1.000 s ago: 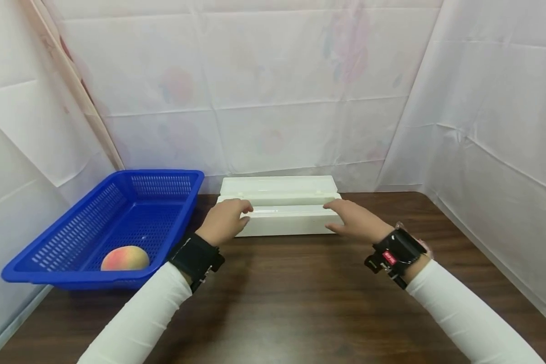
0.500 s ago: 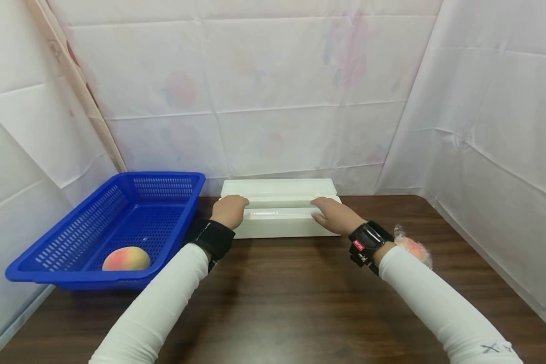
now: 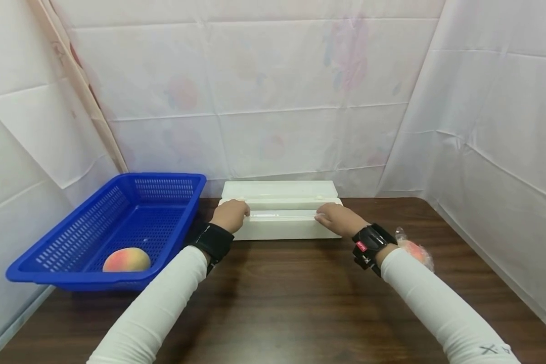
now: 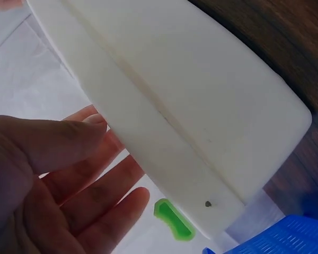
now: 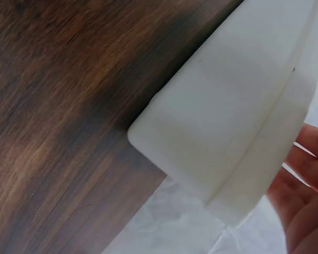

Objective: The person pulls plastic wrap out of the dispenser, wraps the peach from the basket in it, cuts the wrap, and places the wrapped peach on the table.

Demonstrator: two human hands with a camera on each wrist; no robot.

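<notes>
A long white box (image 3: pixel 291 230) with its lid (image 3: pixel 279 189) tipped back stands by the back wall. It looks like a cling film dispenser. At its left end is my left hand (image 3: pixel 229 216); in the left wrist view the thumb (image 4: pixel 69 138) lies right at the box's upper edge, with loosely spread fingers (image 4: pixel 103 203) just beyond. My right hand (image 3: pixel 341 220) is at the right part of the opening. In the right wrist view its fingers (image 5: pixel 310 164) reach up behind the box's edge, relaxed. A small green piece (image 4: pixel 174 219) shows beside the box's end.
To the left, a blue plastic basket (image 3: pixel 182 242) holds a peach (image 3: pixel 126 260). A second peach (image 3: pixel 416 250), wrapped in clear film, lies on the brown table (image 3: pixel 282 298) beyond my right forearm. White sheets (image 3: pixel 273 91) hang around the back and sides.
Both hands have come in closer over the box from its ends, the right one moving leftward. The wrapped peach now shows beyond the right forearm. The box and basket have stayed put.
</notes>
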